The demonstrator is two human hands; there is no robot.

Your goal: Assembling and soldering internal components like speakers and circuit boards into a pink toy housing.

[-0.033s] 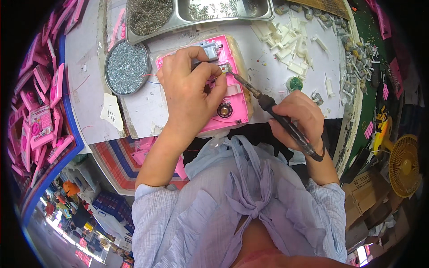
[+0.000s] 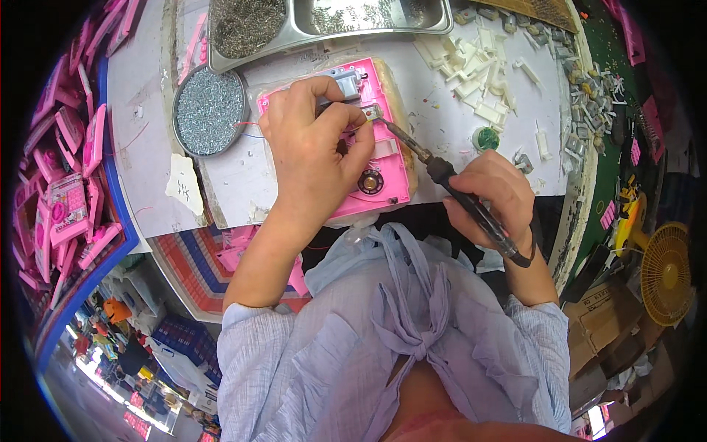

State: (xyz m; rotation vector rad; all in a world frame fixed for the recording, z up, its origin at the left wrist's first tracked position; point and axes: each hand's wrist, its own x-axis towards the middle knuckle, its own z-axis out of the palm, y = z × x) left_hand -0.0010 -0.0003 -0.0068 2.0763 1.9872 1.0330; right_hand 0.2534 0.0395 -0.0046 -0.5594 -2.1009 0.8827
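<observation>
My right hand [image 2: 495,197] is wrapped round the dark handle of a soldering iron [image 2: 471,202]. The iron slants up and left, its tip at a small metal-and-white part [image 2: 373,112] in a pink plastic casing [image 2: 396,166]. Over the casing, my left hand [image 2: 313,147] has thumb and forefinger pinched on a thin wire beside that part; the pinch itself is partly hidden. Red and blue wire ends [image 2: 252,130] stick out left of this hand. The casing also holds a grey motor housing [image 2: 347,82] and a round black speaker [image 2: 370,181].
A round dish of small screws [image 2: 210,110] stands left of the casing. Behind is a metal tray [image 2: 331,31] with springs. White plastic parts [image 2: 479,74], a small green-filled pot [image 2: 485,138] and small motors [image 2: 582,96] lie to the right. Pink casings [image 2: 66,206] pile up far left.
</observation>
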